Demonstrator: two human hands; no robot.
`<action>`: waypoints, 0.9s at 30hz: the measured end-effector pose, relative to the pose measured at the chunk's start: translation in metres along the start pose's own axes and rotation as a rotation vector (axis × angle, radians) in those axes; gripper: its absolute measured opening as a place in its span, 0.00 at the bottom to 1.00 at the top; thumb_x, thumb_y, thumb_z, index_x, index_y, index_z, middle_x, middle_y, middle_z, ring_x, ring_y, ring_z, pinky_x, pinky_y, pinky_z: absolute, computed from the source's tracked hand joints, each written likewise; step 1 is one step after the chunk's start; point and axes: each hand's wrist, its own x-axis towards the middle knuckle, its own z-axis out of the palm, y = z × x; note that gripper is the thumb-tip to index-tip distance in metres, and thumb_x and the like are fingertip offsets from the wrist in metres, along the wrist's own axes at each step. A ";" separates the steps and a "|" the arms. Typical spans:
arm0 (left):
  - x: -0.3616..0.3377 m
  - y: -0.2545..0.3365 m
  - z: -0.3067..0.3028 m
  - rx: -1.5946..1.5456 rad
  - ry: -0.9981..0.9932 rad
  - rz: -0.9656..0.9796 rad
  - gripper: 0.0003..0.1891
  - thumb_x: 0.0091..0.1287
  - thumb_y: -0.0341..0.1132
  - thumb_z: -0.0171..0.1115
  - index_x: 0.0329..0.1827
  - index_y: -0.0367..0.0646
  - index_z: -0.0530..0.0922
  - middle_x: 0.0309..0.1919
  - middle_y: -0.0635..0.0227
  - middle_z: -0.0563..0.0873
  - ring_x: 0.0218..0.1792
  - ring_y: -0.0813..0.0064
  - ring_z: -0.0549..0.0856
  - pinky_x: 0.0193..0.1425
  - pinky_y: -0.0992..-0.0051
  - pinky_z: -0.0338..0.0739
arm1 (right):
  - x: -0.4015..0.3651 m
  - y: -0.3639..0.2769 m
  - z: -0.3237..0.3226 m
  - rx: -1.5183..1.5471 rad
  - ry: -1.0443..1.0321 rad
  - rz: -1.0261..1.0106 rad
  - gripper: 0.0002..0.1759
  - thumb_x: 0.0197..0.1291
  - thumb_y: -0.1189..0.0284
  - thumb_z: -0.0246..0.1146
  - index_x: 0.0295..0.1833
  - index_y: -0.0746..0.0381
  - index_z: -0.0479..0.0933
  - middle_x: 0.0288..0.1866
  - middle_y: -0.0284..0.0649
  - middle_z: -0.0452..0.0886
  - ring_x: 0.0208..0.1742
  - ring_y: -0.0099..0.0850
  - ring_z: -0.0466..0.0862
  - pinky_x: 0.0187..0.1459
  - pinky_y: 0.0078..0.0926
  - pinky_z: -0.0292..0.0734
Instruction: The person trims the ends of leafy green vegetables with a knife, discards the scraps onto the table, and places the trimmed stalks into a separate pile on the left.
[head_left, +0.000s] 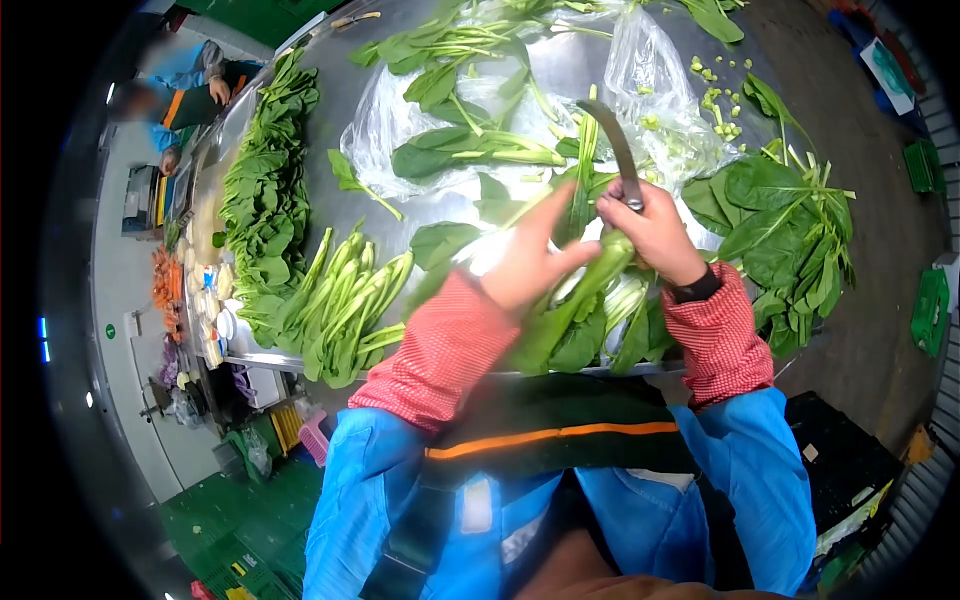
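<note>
My right hand [655, 232] is closed around a curved knife [618, 150], its dark blade pointing up and away from me. Just below those fingers is the pale stalk end of a leafy green [607, 262], its leaves spreading toward the table's near edge. My left hand [535, 255], smeared by motion, is over these leaves with thumb and fingers apart. Behind both hands, loose leafy greens [480, 150] are scattered on clear plastic bags [640, 60]. More cut stalks [625, 300] lie under my right wrist.
A long row of leafy greens [268, 200] lines the table's left side, with a stalk bundle [345, 290] nearer me. Another leafy pile [785, 225] covers the right corner. Small trimmings [715, 105] dot the metal table [560, 60]. A person [190, 85] stands beyond the left edge.
</note>
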 end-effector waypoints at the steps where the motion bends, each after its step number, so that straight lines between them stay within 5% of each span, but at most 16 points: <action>1: -0.002 0.011 0.003 -0.143 -0.120 -0.094 0.38 0.59 0.40 0.71 0.71 0.35 0.65 0.56 0.49 0.81 0.58 0.58 0.81 0.65 0.67 0.72 | 0.005 0.001 0.009 0.039 0.018 -0.016 0.10 0.65 0.68 0.63 0.36 0.65 0.77 0.28 0.29 0.77 0.30 0.18 0.74 0.34 0.19 0.70; 6: -0.008 0.006 -0.005 -0.225 -0.108 -0.264 0.29 0.65 0.35 0.65 0.68 0.36 0.68 0.51 0.58 0.85 0.53 0.72 0.83 0.59 0.73 0.75 | 0.021 0.008 0.012 -0.178 0.075 -0.046 0.15 0.68 0.64 0.60 0.36 0.65 0.78 0.24 0.29 0.77 0.26 0.19 0.75 0.29 0.20 0.71; 10: -0.007 -0.005 -0.030 -0.636 0.070 -0.316 0.16 0.71 0.30 0.57 0.60 0.38 0.74 0.44 0.70 0.84 0.44 0.82 0.81 0.50 0.78 0.77 | 0.035 0.012 -0.013 -0.422 0.167 0.203 0.25 0.67 0.51 0.59 0.37 0.65 0.79 0.21 0.36 0.78 0.23 0.28 0.78 0.28 0.28 0.73; 12: -0.006 -0.010 -0.046 -0.876 0.146 -0.412 0.15 0.73 0.41 0.53 0.54 0.40 0.72 0.37 0.68 0.79 0.38 0.76 0.80 0.46 0.75 0.76 | 0.037 0.011 0.000 -1.021 0.271 -0.055 0.20 0.63 0.55 0.62 0.42 0.63 0.80 0.32 0.49 0.83 0.35 0.50 0.83 0.37 0.41 0.77; 15: -0.008 -0.012 -0.071 -1.043 0.214 -0.329 0.14 0.73 0.43 0.53 0.52 0.42 0.70 0.29 0.71 0.73 0.30 0.78 0.75 0.38 0.76 0.74 | 0.078 0.048 0.007 -1.034 0.259 -0.324 0.16 0.57 0.63 0.67 0.44 0.63 0.80 0.40 0.48 0.80 0.38 0.47 0.83 0.40 0.43 0.78; 18: -0.006 0.009 -0.087 -0.567 0.246 -0.395 0.10 0.67 0.34 0.63 0.47 0.41 0.75 0.25 0.78 0.73 0.23 0.87 0.70 0.27 0.84 0.66 | 0.113 0.064 0.033 -1.143 0.187 -0.233 0.13 0.56 0.65 0.66 0.40 0.63 0.79 0.36 0.47 0.79 0.37 0.47 0.83 0.40 0.44 0.79; 20: -0.009 0.014 -0.092 -0.330 0.195 -0.401 0.10 0.62 0.30 0.70 0.43 0.42 0.79 0.27 0.80 0.78 0.25 0.89 0.72 0.29 0.86 0.68 | 0.124 0.087 0.034 -1.194 0.175 -0.237 0.13 0.55 0.64 0.66 0.38 0.63 0.79 0.35 0.46 0.78 0.37 0.46 0.83 0.39 0.43 0.79; 23: -0.014 0.010 -0.093 0.160 0.233 -0.281 0.16 0.56 0.32 0.74 0.47 0.41 0.81 0.33 0.70 0.85 0.31 0.78 0.82 0.39 0.76 0.77 | 0.119 0.072 0.039 -1.135 0.195 -0.280 0.13 0.53 0.63 0.67 0.36 0.62 0.79 0.34 0.44 0.79 0.36 0.45 0.83 0.36 0.42 0.78; 26: -0.016 -0.004 -0.091 0.391 0.272 -0.130 0.20 0.54 0.31 0.74 0.50 0.40 0.81 0.36 0.64 0.86 0.34 0.67 0.84 0.42 0.71 0.79 | 0.091 0.032 0.035 -0.924 0.193 -0.326 0.15 0.51 0.62 0.68 0.37 0.63 0.82 0.32 0.44 0.81 0.33 0.43 0.84 0.34 0.37 0.78; 27: -0.014 0.001 -0.091 0.374 0.231 -0.171 0.23 0.51 0.32 0.75 0.52 0.42 0.81 0.44 0.62 0.85 0.41 0.61 0.84 0.47 0.69 0.79 | 0.081 0.013 0.032 -0.838 0.159 -0.306 0.16 0.51 0.62 0.69 0.38 0.63 0.82 0.32 0.44 0.82 0.32 0.43 0.84 0.34 0.36 0.78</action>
